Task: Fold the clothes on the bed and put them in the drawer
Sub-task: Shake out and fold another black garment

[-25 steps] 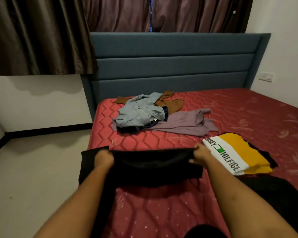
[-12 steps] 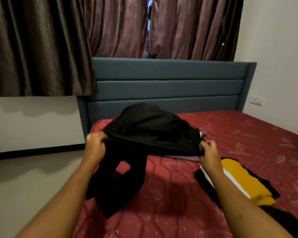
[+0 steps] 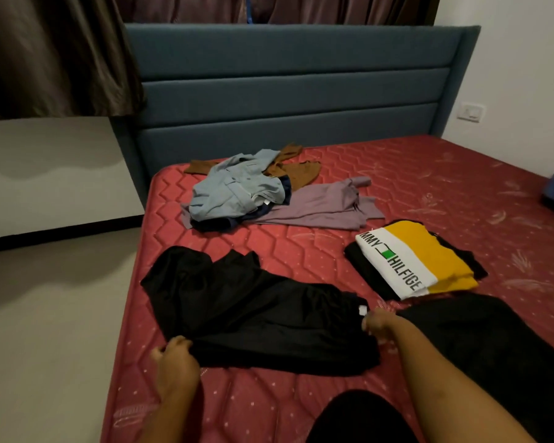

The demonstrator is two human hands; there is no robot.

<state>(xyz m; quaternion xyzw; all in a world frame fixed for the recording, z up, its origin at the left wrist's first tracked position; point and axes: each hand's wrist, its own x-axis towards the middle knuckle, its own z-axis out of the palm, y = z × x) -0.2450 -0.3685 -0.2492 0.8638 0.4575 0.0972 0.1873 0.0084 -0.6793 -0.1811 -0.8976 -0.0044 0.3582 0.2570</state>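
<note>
The folded white-and-yellow shirt (image 3: 406,263) carries black lettering — "MMY HILFIGE", cut off at both ends.

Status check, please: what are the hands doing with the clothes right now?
Left hand and right hand both gripping black garment, spread flat on mattress. Folded yellow-white shirt beside it. Unfolded pile waiting beyond. Nothing in the way.

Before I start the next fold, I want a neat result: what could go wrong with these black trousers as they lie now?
1. The black trousers lie rumpled, with their far end near the mattress edge; a tug might slide them toward the floor.
2. The left hand and right hand pinch only the near edge, so creases may get folded in.
3. The folded shirt lies close and could be knocked askew.
</note>
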